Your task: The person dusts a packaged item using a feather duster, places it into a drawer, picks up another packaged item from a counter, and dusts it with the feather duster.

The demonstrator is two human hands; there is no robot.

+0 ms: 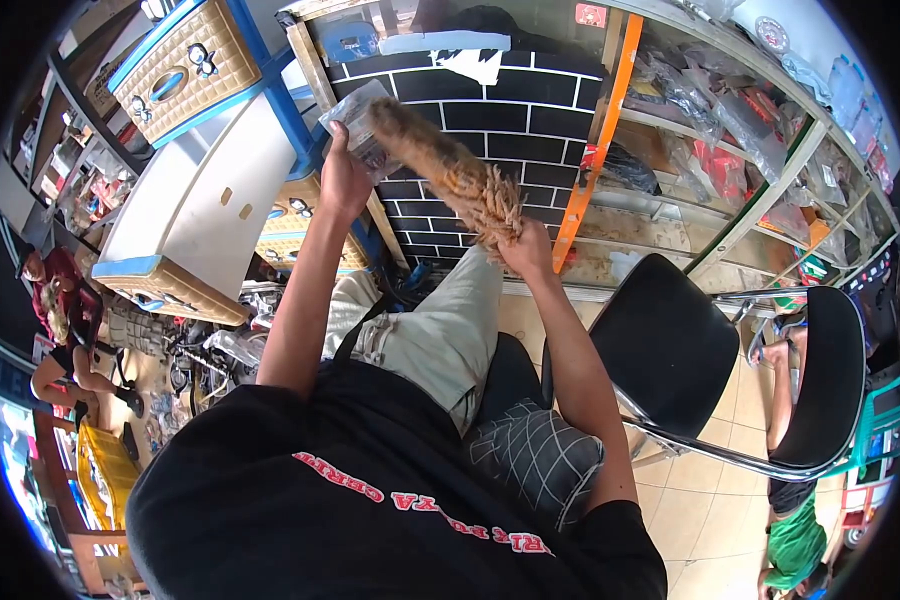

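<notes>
A clear plastic package point(370, 112) is held up by my left hand point(343, 178), whose thumb lies on its near edge; the contents are hard to make out. My right hand point(527, 250) is wrapped round the lower end of a brown fluffy duster point(445, 165). The duster slants up and to the left, and its far tip overlaps the package. Both hands are raised over my lap, in front of a black panel with white brick lines point(440, 122).
To the right stand a black chair point(665, 345) and shelves point(715, 205) of bagged goods. A quilted brown and blue cabinet point(185, 75) is at the left. One person point(70, 290) sits far left; another in green point(797, 540) is at the lower right.
</notes>
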